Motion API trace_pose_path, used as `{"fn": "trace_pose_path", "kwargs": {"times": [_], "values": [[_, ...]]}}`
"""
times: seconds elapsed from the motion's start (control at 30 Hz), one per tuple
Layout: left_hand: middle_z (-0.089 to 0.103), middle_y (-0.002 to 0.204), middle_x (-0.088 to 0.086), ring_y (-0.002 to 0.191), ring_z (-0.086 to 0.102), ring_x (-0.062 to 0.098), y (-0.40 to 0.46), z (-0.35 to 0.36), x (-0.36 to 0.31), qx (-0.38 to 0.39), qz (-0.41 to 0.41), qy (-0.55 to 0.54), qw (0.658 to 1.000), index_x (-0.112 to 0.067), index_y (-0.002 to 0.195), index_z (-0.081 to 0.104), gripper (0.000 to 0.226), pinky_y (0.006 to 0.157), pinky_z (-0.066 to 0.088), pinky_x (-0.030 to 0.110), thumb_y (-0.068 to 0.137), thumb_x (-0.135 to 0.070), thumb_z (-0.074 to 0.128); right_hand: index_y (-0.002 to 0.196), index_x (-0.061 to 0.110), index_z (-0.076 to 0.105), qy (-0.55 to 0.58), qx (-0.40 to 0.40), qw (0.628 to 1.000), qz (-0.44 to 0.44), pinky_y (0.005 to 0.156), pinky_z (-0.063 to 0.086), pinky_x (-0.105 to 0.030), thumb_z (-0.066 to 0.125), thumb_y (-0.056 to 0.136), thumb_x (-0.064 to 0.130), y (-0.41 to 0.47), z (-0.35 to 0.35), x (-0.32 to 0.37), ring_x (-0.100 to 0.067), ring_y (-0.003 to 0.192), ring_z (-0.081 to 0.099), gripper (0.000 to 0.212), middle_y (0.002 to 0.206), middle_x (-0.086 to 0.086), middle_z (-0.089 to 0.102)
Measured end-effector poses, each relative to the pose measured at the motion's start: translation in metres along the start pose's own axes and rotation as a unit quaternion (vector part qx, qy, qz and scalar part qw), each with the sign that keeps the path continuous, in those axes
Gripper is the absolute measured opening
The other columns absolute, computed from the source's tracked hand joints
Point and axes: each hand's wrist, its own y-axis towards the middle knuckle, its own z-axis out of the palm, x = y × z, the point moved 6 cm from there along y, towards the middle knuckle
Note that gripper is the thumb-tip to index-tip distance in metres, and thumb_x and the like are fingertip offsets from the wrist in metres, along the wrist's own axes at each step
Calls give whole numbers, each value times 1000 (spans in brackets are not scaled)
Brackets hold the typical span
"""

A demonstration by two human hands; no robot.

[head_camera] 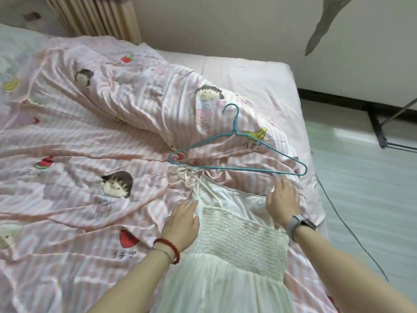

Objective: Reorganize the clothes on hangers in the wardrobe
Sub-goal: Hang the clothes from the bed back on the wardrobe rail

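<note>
A white dress [228, 274] lies flat on a bed, its skirt running off the near edge of the frame and its smocked bodice spread between a person's two forearms. The left hand [180, 222], a red bead bracelet [168, 247] on its wrist, rests palm down with fingers straight at the left edge of the bodice, partly on the dress and partly on the bedding; it grasps nothing. The right hand [283, 198], a grey-strapped watch [301, 224] on its wrist, lies flat with fingers extended on the upper right corner of the dress, likewise holding nothing.

Just beyond the hands, the thin white straps [188, 177] of the dress bunch together at its top. A blue wire hanger [234, 154] lies free on the bed just past them, its lower bar touching or nearly touching the straps, its hook pointing away from the person. The right fingertips reach close to the hanger's right end.

Everything lies on a rumpled pink-striped duvet [90, 136] printed with cartoon girls, strawberries and bananas. Farther off, a plain pink sheet [248, 73] shows at the far end of the bed, with a pale wall [225, 26] beyond it, a beige radiator [97, 16] at the upper left and a light floor [365, 188] to the right.
</note>
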Motion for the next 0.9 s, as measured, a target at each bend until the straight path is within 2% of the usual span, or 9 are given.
{"fn": "trace_pose_path", "kwargs": {"times": [0.17,0.3,0.37,0.43,0.57,0.67,0.8,0.83,0.9], "values": [[20,149,3,136,22,20,42,44,-4,67,-6,3,998,-20,142,25,46,105,29,33,97,-26,34,145,12,9,-56,-13,998,8,113,0,-52,39,90,27,76,1,-10,-23,142,3,65,155,-8,5],[18,152,5,138,21,20,61,43,2,71,-8,18,997,-18,143,24,48,109,24,32,97,-24,35,143,14,17,-65,-73,995,5,111,3,-56,41,91,36,108,-12,-14,-24,141,12,62,152,-9,18],[17,152,5,138,21,20,66,35,6,65,-11,20,998,-17,144,23,49,110,22,31,96,-23,35,136,13,34,-75,-49,996,-11,109,14,-55,41,92,36,119,-17,-15,-29,133,30,50,142,-13,36],[16,152,5,139,18,20,68,24,7,38,-10,23,999,-17,144,23,50,111,20,32,96,-22,36,118,9,53,-40,-45,998,-23,98,32,-49,42,93,33,118,-20,-11,-36,111,48,36,119,-18,53],[16,151,14,139,18,27,67,-16,-2,-118,2,24,993,-12,144,24,56,112,19,40,91,-15,44,100,0,61,47,-146,987,-39,82,32,-45,48,93,21,83,-25,-3,-39,93,51,25,96,-23,57],[10,153,16,142,9,29,67,-51,-6,-210,1,31,977,-8,145,18,65,113,12,42,90,-16,50,91,-5,63,91,-205,967,-124,72,37,-47,55,88,7,55,-35,10,-40,75,56,15,79,-25,58],[-3,156,4,143,-10,21,69,-80,4,-183,-29,89,979,-17,147,-3,68,113,-4,48,95,-33,38,79,-8,63,109,-266,933,-216,61,43,-47,56,81,0,33,-64,31,-35,57,54,12,65,-22,55],[1,156,1,143,-10,20,67,-86,7,-166,-33,96,981,-18,147,-1,64,112,-5,51,97,-35,34,77,-8,62,114,-276,927,-225,62,43,-48,55,80,0,29,-73,36,-34,55,53,12,64,-21,55],[25,151,1,143,4,20,59,-101,11,-153,-35,88,984,-18,146,16,52,110,-4,53,99,-33,31,76,-8,61,130,-280,924,-224,66,43,-49,52,82,1,25,-91,42,-36,57,53,14,66,-22,54]]}}
